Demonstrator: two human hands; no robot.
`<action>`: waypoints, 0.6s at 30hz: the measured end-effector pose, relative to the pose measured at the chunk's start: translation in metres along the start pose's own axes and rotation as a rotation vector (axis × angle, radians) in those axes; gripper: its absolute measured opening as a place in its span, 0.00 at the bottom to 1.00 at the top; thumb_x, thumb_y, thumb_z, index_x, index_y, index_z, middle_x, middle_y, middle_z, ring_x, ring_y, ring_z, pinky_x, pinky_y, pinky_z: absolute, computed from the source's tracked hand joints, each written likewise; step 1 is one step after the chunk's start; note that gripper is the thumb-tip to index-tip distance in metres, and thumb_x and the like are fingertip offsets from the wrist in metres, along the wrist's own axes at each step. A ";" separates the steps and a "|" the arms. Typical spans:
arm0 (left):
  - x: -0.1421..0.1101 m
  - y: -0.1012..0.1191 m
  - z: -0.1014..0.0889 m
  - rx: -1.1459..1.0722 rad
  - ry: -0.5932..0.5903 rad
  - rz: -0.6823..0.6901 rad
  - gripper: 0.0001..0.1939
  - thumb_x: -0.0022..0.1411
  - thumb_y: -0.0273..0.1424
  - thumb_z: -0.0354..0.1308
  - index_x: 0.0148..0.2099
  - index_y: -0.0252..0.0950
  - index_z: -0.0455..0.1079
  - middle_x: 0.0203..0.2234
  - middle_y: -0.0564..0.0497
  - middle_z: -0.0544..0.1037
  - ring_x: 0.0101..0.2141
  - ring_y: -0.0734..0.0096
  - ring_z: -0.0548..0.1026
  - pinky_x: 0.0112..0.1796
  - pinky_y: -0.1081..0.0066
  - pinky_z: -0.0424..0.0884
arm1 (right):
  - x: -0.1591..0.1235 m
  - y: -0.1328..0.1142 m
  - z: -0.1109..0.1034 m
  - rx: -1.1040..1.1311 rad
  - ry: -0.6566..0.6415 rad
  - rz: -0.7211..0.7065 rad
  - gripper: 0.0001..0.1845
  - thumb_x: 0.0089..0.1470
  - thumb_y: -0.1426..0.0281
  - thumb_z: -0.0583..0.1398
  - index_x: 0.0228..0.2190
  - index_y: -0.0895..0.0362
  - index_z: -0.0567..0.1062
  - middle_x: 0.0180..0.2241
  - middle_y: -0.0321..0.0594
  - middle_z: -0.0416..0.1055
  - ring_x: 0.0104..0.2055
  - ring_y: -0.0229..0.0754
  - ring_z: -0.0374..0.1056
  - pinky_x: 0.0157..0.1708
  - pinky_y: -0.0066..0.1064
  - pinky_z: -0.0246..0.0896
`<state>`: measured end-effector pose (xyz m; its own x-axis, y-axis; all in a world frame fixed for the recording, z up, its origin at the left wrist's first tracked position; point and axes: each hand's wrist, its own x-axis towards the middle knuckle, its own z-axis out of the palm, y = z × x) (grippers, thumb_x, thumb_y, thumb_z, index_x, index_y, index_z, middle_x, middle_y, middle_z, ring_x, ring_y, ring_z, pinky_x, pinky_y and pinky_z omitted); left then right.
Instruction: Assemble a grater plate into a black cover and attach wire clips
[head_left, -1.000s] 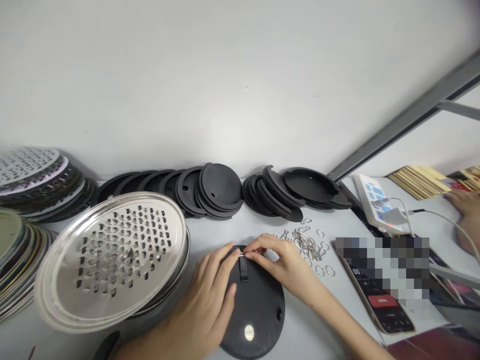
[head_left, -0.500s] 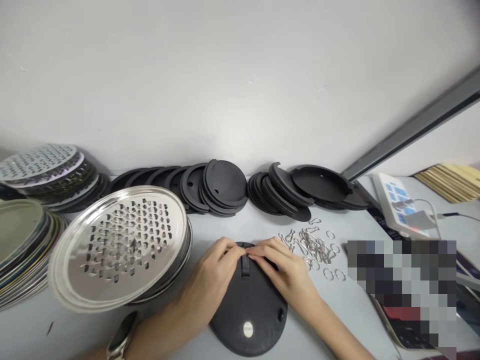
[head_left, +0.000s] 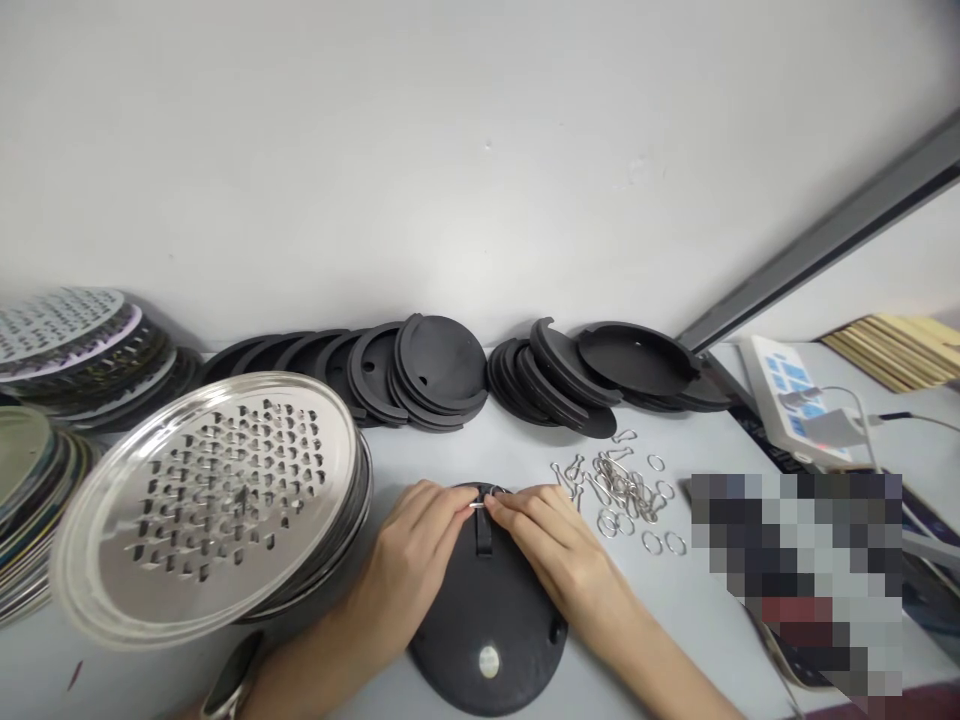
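Observation:
A round black plastic disc (head_left: 487,610) with a pale oval sticker (head_left: 489,661) lies flat on the table before me. At its far edge, by a short black strap (head_left: 484,540), both hands meet. My left hand (head_left: 420,540) is closed in a pinch on a thin silver metal ring (head_left: 478,505) there. From the other side my right hand (head_left: 551,535) also pinches at the ring, its fingertips close to the left ones. Much of the ring is hidden by the fingers, so I cannot tell how far it passes through the disc's edge.
Loose metal rings and clips (head_left: 626,485) lie in a pile to the right. Stacked metal grater discs (head_left: 202,600) stand at the left. Black discs (head_left: 442,360) lean along the wall. A white power strip (head_left: 780,390) sits at the right, by a blurred-out patch.
Both hands stay pinched at the disc's far edge, shifting slightly. A bit of silver wire now shows between the fingertips. The camera view has moved a little to the right.

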<state>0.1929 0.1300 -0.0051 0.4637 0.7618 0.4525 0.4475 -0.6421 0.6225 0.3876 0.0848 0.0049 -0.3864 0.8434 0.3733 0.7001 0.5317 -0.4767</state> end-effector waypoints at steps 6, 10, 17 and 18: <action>0.000 -0.002 -0.003 -0.038 0.008 0.038 0.09 0.66 0.20 0.51 0.44 0.37 0.69 0.35 0.50 0.74 0.39 0.70 0.74 0.43 0.68 0.72 | 0.000 0.001 0.004 0.055 -0.016 0.076 0.15 0.65 0.75 0.49 0.51 0.57 0.67 0.43 0.47 0.70 0.44 0.45 0.64 0.44 0.41 0.65; 0.002 -0.001 -0.003 -0.037 0.027 0.017 0.09 0.66 0.21 0.52 0.43 0.37 0.71 0.33 0.50 0.73 0.37 0.70 0.73 0.41 0.69 0.72 | 0.002 0.002 0.006 0.078 -0.010 0.082 0.13 0.66 0.75 0.49 0.48 0.57 0.68 0.42 0.46 0.70 0.43 0.44 0.64 0.43 0.40 0.65; 0.002 0.000 -0.002 -0.033 0.020 0.015 0.10 0.66 0.20 0.50 0.40 0.36 0.71 0.30 0.51 0.72 0.33 0.71 0.72 0.37 0.69 0.71 | -0.003 0.003 0.005 0.078 -0.046 0.071 0.15 0.66 0.74 0.48 0.52 0.57 0.67 0.43 0.47 0.70 0.43 0.45 0.65 0.44 0.41 0.66; 0.003 0.000 -0.002 -0.036 0.019 0.005 0.10 0.66 0.19 0.50 0.39 0.36 0.71 0.29 0.51 0.71 0.33 0.71 0.71 0.37 0.69 0.71 | -0.004 0.003 0.005 0.079 -0.042 0.067 0.16 0.66 0.73 0.48 0.52 0.57 0.67 0.43 0.47 0.70 0.43 0.45 0.65 0.44 0.41 0.66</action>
<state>0.1931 0.1325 -0.0029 0.4511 0.7603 0.4675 0.4168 -0.6426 0.6429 0.3880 0.0836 -0.0015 -0.3666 0.8789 0.3053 0.6760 0.4770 -0.5616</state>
